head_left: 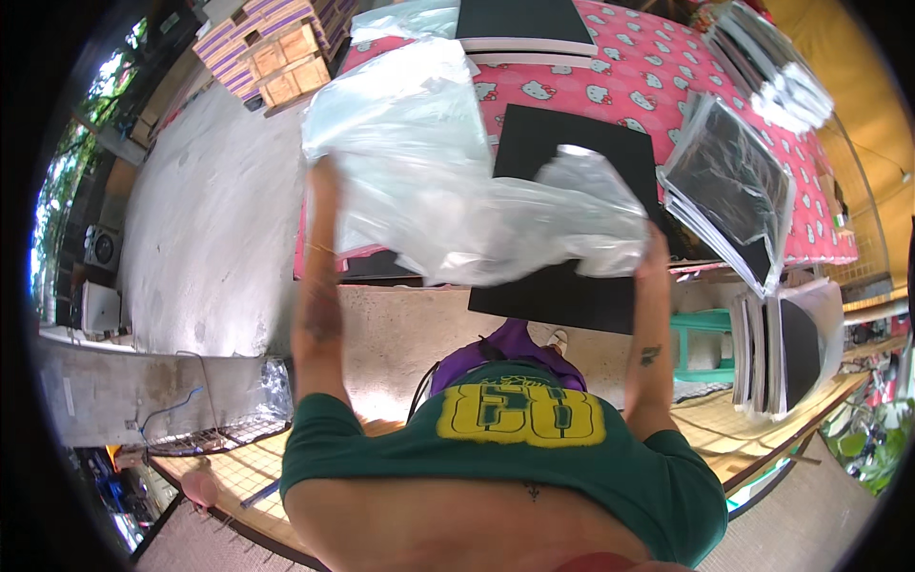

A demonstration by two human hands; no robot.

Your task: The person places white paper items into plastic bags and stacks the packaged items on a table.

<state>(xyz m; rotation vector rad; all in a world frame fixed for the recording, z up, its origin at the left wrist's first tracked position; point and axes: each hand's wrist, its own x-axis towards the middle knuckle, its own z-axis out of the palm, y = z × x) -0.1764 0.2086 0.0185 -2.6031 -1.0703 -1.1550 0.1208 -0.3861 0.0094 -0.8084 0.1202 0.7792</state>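
Clear bag spread between both hands above a black board

The clear bag (534,224) is located over the near part of the table, in front of the torso. It is extended sideways between the left hand (325,179) and the right hand (655,250). The right end of the bag is gripped by the right hand. The left hand is placed at the left edge of the plastic; its fingers are blurred, and whether they are closed cannot be told.

The middle of the black board (577,138) is covered by the bag. A black section (572,300) is also seen below the bag, extended past the table's front edge; whether it belongs to the same board cannot be told. The pile (405,91) of clear plastic is positioned on the left, and its near part is overlapped by the bag.

The table is covered with a pink patterned cloth (667,91). A black-topped stack (524,24) is set at the far side. Wrapped panels (734,176) are laid at the right, with their near corner projected over the edge. Below them, a green stool (703,345) is placed beside upright panels (762,353).
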